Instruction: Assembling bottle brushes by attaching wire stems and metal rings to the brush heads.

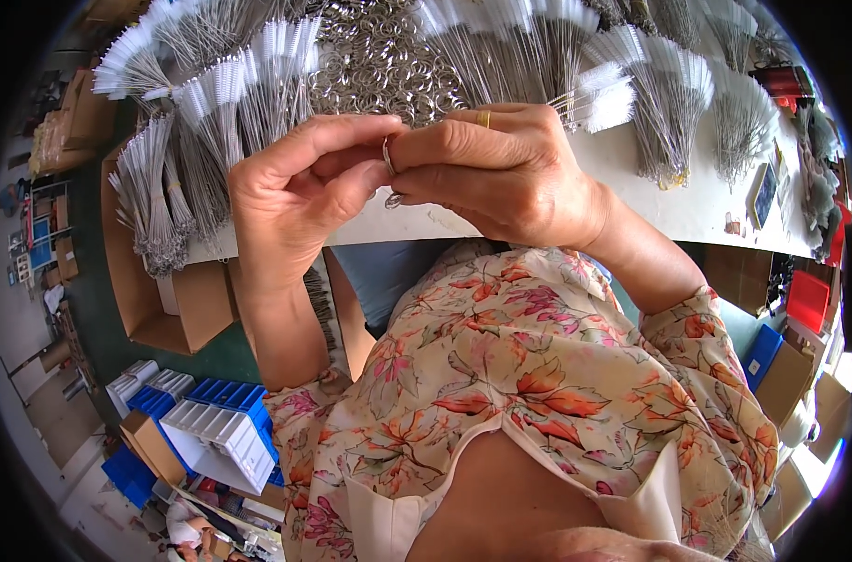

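Note:
Above the near edge of the table, my two hands meet at a shiny metal split ring [387, 156]. My left hand [286, 183] pinches the ring between thumb and fingertips. My right hand [520, 169] is closed, its fingertips against the ring's other side. A small bunch of wire-handled brushes [602, 98] runs out behind the right hand, white bristles pointing right. Small wire loops [395, 199] stick out below the right fingertips, seemingly the other ends of these brushes. The fingers hide how the loops meet the ring.
A heap of loose metal rings [379, 61] lies on the white table [623, 155] beyond my hands. Bundles of similar brushes [248, 94] flank it on both sides. A cardboard box [178, 328] stands below left, near blue and white plastic bins [225, 431]. A person [187, 525] is at lower left.

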A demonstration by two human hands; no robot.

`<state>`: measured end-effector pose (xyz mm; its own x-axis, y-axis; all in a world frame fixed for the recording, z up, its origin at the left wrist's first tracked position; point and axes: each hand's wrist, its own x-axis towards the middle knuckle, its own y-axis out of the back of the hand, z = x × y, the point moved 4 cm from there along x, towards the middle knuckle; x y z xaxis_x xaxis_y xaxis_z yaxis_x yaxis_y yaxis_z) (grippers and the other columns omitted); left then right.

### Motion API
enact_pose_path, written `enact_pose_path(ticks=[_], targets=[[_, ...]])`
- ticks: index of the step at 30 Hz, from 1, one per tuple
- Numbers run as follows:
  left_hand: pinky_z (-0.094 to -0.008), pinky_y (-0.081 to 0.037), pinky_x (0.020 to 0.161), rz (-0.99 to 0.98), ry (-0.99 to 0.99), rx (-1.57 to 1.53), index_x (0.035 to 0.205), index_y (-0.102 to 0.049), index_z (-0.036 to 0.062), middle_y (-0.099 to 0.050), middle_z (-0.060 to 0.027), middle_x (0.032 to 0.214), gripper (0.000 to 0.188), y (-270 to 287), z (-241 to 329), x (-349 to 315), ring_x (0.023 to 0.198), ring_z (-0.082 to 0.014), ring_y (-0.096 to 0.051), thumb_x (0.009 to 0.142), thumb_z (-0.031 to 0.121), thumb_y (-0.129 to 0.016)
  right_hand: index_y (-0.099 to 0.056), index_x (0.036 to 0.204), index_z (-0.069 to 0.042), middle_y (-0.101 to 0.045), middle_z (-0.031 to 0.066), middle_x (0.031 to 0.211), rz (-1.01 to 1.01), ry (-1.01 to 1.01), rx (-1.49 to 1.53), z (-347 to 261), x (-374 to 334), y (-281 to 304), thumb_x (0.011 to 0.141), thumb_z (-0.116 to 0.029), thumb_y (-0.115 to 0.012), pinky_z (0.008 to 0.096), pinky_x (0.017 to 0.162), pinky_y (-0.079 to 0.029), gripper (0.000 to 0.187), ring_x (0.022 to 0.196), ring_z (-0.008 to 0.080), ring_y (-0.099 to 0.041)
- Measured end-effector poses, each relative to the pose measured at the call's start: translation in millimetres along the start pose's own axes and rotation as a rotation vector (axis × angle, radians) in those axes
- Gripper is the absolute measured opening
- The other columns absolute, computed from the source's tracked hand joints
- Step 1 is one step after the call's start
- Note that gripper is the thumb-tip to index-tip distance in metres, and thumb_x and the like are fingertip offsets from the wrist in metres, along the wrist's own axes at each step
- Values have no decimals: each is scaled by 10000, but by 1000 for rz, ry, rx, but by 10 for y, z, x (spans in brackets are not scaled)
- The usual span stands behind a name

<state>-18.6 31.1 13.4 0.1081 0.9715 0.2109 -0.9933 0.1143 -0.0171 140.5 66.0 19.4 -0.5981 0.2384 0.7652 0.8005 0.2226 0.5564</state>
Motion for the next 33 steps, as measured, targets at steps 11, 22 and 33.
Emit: enact_pose_path(ticks=[11,22,33], targets=[[-229,-520,730,237,-315,270,991,-598,-75,-609,-154,991,279,-164,68,-61,831,-155,-619,716,-121,-609,-648,844,-29,-539,-25,622,52,-1056,1040,217,-50,-20,823,-184,-640,184,470,-354,157,527,36,-433],[-235,-514,730,150,-179,200,1016,-593,-74,-622,-127,969,263,-96,5,1,836,-135,-606,755,-102,-580,-653,849,-26,-603,1,644,-142,-970,848,311,-58,-30,814,-163,-639,189,457,-379,143,491,37,-446],[-250,-502,742,25,69,-58,1047,-576,-67,-625,-136,954,244,-37,-107,96,849,-149,-606,808,-21,-564,-614,889,-7,-584,24,706,-62,-950,1095,272,-193,-102,847,-144,-599,191,491,-398,144,538,55,-480]])
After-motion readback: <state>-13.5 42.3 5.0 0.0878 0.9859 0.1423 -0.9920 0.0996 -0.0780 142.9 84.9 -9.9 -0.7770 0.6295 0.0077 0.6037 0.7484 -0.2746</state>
